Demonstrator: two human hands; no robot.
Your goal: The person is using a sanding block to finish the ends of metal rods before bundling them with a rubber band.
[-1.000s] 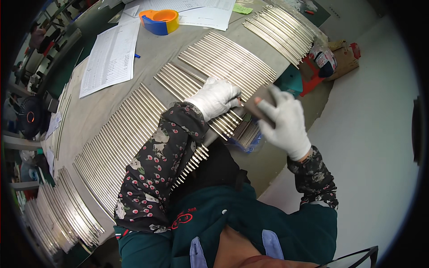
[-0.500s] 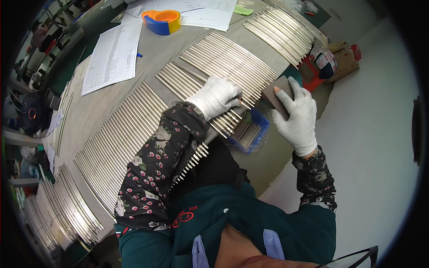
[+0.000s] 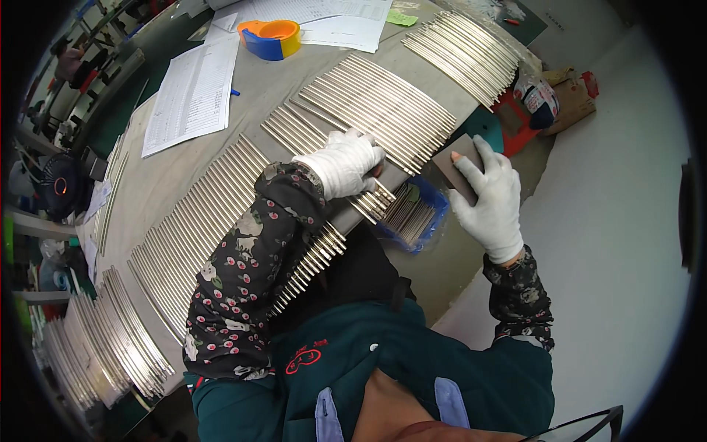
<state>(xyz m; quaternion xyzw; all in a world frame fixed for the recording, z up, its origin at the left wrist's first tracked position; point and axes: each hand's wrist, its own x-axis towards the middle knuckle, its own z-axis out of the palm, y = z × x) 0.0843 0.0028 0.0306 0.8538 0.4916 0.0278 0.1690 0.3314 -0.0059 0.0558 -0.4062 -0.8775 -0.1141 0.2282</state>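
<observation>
Taking the left hand (image 3: 340, 163) as my clock's centre, I see a fan (image 3: 59, 184) at nine, well apart. At ten a paper sheet (image 3: 190, 99) lies on the worktop (image 3: 258, 96); at eight runs a long row of metal rods (image 3: 199, 228), partly hidden from me by the left forearm. A tape dispenser (image 3: 270, 40) is at eleven, clear of the hand.

The left fingers curl down over a narrow bunch of rods (image 3: 291, 132); I can't tell whether they pinch any. I'd expect these rods to be stiff, smooth and apt to roll, so I'd take hold near mid-length. Another set of rods (image 3: 383, 103) at one sits just beside and would crowd my fingertips.

A blue bin (image 3: 441, 214) of shorter rods is at four, below the worktop's edge. At three, the right hand (image 3: 492, 202) grips a brown block (image 3: 449, 169) with thumb and fingers, off the worktop. It looks firm and fairly light; I'd hold it by its sides. Beyond, between two and three, I see a red stool (image 3: 519, 138).
</observation>
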